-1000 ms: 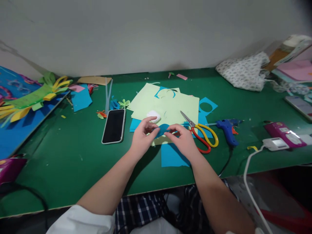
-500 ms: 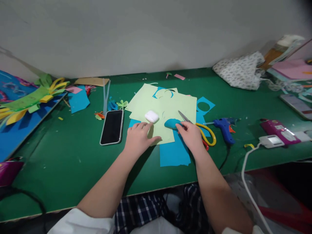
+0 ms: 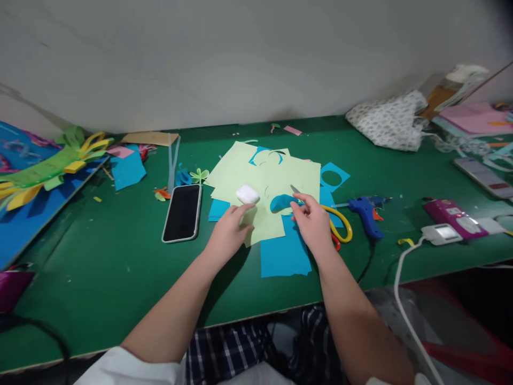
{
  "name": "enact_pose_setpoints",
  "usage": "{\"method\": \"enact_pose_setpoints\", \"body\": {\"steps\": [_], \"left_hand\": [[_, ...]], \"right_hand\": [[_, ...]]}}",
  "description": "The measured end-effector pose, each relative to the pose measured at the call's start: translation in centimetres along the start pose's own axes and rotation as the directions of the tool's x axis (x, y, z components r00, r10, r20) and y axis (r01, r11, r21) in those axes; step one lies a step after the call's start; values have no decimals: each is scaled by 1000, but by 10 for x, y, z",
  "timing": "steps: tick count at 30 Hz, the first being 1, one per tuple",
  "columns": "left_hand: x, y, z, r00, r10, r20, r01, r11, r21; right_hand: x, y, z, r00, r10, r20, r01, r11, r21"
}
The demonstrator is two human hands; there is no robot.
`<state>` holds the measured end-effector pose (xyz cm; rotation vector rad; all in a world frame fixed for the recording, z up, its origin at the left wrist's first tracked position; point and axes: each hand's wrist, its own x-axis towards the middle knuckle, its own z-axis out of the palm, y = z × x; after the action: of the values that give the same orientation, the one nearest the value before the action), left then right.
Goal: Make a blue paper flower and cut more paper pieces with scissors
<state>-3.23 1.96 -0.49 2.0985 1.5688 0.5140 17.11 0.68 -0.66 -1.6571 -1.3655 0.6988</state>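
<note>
Between the fingertips of my right hand (image 3: 313, 220) is a rounded blue paper cutout (image 3: 280, 202), lifted over pale green paper sheets (image 3: 250, 172). Scissors (image 3: 342, 220) with yellow and red handles lie partly under that hand. My left hand (image 3: 230, 231) hovers near the sheets' front edge, thumb and fingers apart, holding nothing. Just beyond its fingertips sits a small white case (image 3: 247, 194). A larger piece of blue paper (image 3: 284, 256) sticks out from under the green sheets toward me. To the right lies a blue scrap with a round hole (image 3: 335, 177).
A phone (image 3: 182, 214) lies left of the sheets, close to a green paper flower (image 3: 199, 175). A blue glue gun (image 3: 366, 213) and a purple power strip (image 3: 455, 216) are on the right. Paper craftwork (image 3: 52, 166) stands far left; a patterned cloth bag (image 3: 388, 120) is at the back.
My left hand has lifted slightly and drawn its fingers closer together. The blue cutout stays in my right hand and has turned a little. The view has shifted slightly.
</note>
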Motion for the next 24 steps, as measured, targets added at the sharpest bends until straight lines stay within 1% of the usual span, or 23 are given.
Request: {"method": "enact_pose_setpoints", "body": {"steps": [3,6,9,12,13,15,17,18,20,22,24], "left_hand": [[1,1,-3,994,-105,-15,100,977,-187],[2,0,-4,979,-181,-90,129,903,-410],[4,-1,-3,956,-262,-133,117,756,-644],[4,-1,1,941,-323,-104,113,585,-803],[4,-1,2,938,-336,-87,117,541,-833],[4,0,3,935,-351,-52,135,486,-864],[4,1,5,934,-356,-37,144,468,-872],[4,1,5,934,-357,-31,149,464,-873],[4,3,5,934,-358,-11,161,449,-879],[4,5,5,935,-354,21,178,419,-891],[4,6,4,935,-353,42,188,388,-902]], "right_hand": [[-2,-4,2,1000,-4,31,2,997,77],[-4,-8,4,999,-41,35,37,995,93],[-4,-10,-2,995,-95,3,95,994,56],[1,-6,-17,991,-113,-73,111,993,-29],[3,-4,-22,991,-100,-86,97,994,-40],[6,-1,-29,997,-44,-60,44,999,9],[5,0,-28,1000,6,11,-7,995,103],[3,-1,-25,999,9,52,-16,990,140],[-2,-6,-13,989,-43,141,17,984,180],[-8,-11,-1,974,-141,177,105,975,196],[-11,-15,6,961,-191,202,142,961,236]]}}
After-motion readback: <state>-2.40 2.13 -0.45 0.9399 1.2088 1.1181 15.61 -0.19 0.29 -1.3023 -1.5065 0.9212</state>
